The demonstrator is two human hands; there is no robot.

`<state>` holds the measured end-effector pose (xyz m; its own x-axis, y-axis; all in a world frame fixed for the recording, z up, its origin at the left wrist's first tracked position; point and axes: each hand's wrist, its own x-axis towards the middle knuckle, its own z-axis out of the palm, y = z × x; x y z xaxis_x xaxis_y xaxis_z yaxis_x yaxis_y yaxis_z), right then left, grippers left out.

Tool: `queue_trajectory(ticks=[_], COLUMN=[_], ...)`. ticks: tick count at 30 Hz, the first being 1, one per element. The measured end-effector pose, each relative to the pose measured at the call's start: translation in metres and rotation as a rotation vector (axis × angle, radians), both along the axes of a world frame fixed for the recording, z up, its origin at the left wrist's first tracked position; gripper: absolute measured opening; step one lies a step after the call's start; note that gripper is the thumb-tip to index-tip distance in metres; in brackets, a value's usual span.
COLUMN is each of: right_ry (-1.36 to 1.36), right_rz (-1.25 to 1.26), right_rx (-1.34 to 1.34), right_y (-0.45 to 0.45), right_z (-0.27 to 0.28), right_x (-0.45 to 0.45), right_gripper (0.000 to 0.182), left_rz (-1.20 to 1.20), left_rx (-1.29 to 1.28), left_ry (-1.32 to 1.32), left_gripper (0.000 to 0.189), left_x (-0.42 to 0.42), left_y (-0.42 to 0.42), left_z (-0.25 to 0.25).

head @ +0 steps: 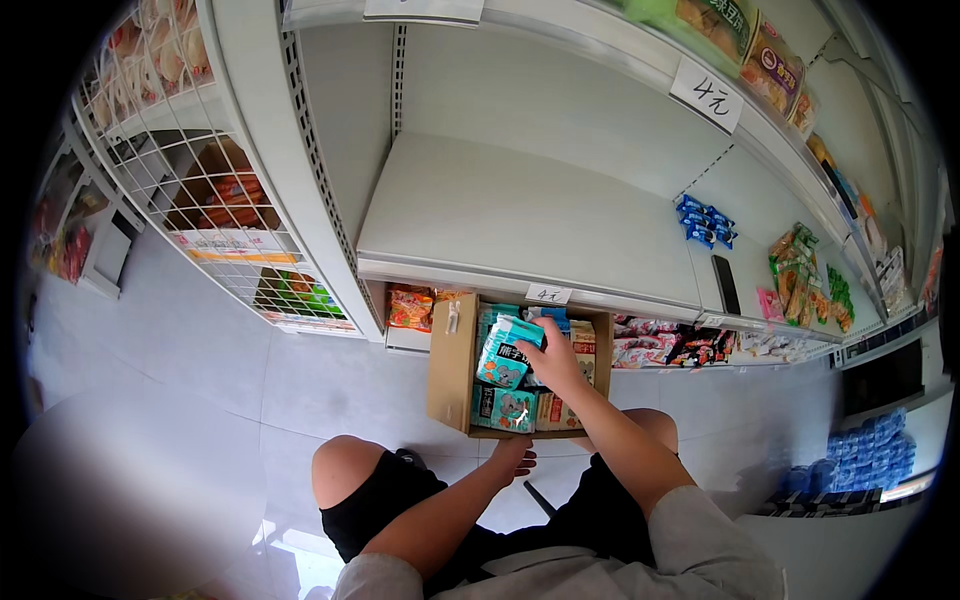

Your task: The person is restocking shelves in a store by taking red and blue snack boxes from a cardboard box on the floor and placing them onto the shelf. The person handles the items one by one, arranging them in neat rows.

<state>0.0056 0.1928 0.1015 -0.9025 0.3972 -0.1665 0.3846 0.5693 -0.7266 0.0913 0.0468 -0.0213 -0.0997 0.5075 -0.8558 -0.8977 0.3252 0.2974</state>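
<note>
A cardboard box (451, 367) with raised flaps stands before me, filled with teal, blue and beige snack packets. My right hand (553, 352) reaches over it and grips a teal snack packet (507, 351) by its upper right edge, the packet tilted above the others. Below it in the box lies another teal packet (514, 409), and beige packets (556, 412) are on the right. My left hand (514, 459) is at the box's near bottom edge, fingers apart; part of it is hidden, and whether it supports the box I cannot tell.
A white shelf board (517, 202) spans above the box, with blue packets (706, 222), a black phone-like object (725, 285) and green-and-brown snack bags (796, 274) at its right. More packaged snacks (411, 307) sit on the bottom shelf. A wire-grid rack (217, 187) stands left. My knees flank the box.
</note>
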Motion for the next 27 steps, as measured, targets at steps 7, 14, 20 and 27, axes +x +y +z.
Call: queue_trajectory(ticks=[7, 14, 20, 27], right_ry=[0.260, 0.195, 0.374, 0.092], right_rz=[0.121, 0.440, 0.081, -0.788], right_rx=[0.248, 0.428, 0.256, -0.535], right_y=[0.013, -0.006, -0.029, 0.000], right_z=[-0.049, -0.025, -0.025, -0.113], right_x=[-0.018, 0.054, 0.170, 0.184], right_gripper=[0.046, 0.034, 0.053, 0.072], left_rz=[-0.019, 0.002, 0.052, 0.143], left_rx=[-0.013, -0.004, -0.001, -0.020], left_ry=[0.027, 0.061, 0.076, 0.078], left_gripper=[0.028, 0.031, 0.029, 0.035], left_x=[-0.005, -0.010, -0.013, -0.010], left_y=[0.002, 0.001, 0.000, -0.004], left_z=[-0.002, 0.000, -0.003, -0.011])
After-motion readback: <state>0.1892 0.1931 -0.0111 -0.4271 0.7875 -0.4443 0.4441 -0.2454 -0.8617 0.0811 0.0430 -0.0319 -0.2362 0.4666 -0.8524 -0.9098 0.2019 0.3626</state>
